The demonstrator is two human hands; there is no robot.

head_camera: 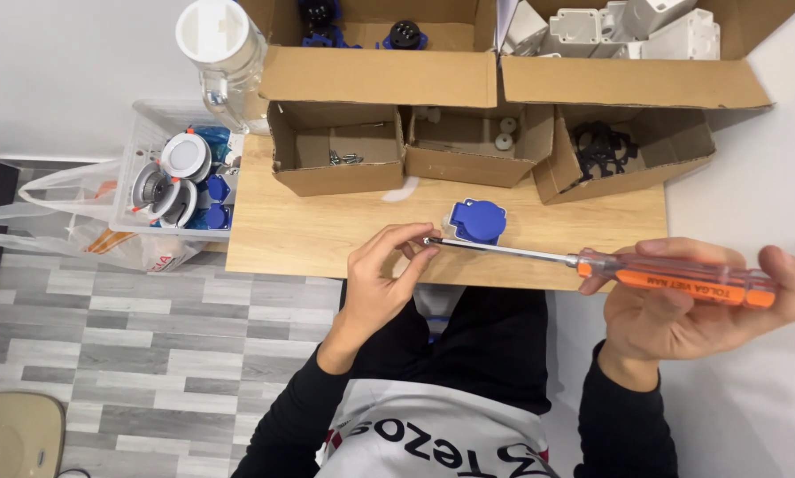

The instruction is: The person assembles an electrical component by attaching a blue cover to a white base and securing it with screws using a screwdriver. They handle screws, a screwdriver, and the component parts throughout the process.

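Observation:
My right hand [694, 305] grips an orange-handled screwdriver [672, 278] and holds it level over the table's front edge, shaft pointing left. My left hand [384, 270] pinches its fingertips at the screwdriver's tip [429, 240]; whatever small thing sits there is too small to make out. A blue socket part with a hinged cap [477, 220] lies on the wooden table [327, 235] just behind the shaft, touched by neither hand.
Small cardboard boxes line the table's back: one with screws [344, 159], one with white caps [504, 133], one with black rings [603, 149]. Larger boxes [628, 35] behind hold white and blue parts. A clear bin [181, 177] and a plastic jar [225, 57] stand at left.

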